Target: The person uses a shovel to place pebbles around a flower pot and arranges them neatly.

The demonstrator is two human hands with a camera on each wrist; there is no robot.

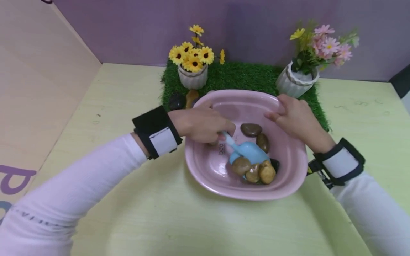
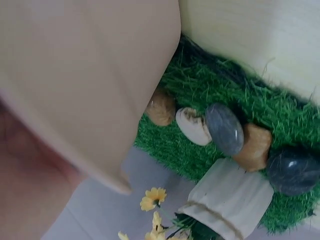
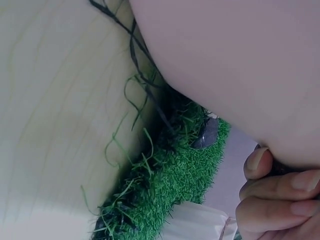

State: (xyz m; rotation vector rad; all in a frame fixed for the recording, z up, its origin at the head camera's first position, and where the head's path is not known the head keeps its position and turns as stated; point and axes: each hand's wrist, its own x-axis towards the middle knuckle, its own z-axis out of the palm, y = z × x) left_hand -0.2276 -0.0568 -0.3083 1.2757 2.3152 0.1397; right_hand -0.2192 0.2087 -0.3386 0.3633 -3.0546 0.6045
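Note:
A pink basin [image 1: 288, 181] with stones in it is tilted toward me in the head view. My left hand [image 1: 205, 124] reaches over its left side and grips the handle of a light blue scoop [image 1: 253, 151]. The scoop lies inside the basin, beside a cluster of wet brown stones [image 1: 267, 172]. Two more brown stones [image 1: 251, 129] lie behind it, and a black stone [image 1: 274, 164] shows at its right edge. My right hand [image 1: 296, 119] holds the basin's back right rim, thumb inside. In the right wrist view its curled fingers [image 3: 280, 192] lie against the basin's outside [image 3: 240, 75].
Behind the basin, a green grass mat [image 1: 243, 74] carries a white pot of yellow flowers [image 1: 193, 77] and another with pink flowers [image 1: 296, 83]. Several loose stones [image 2: 224, 129] lie on the mat. A pale wooden table [image 1: 153, 213] lies beneath; a purple wall [image 1: 134, 32] stands behind.

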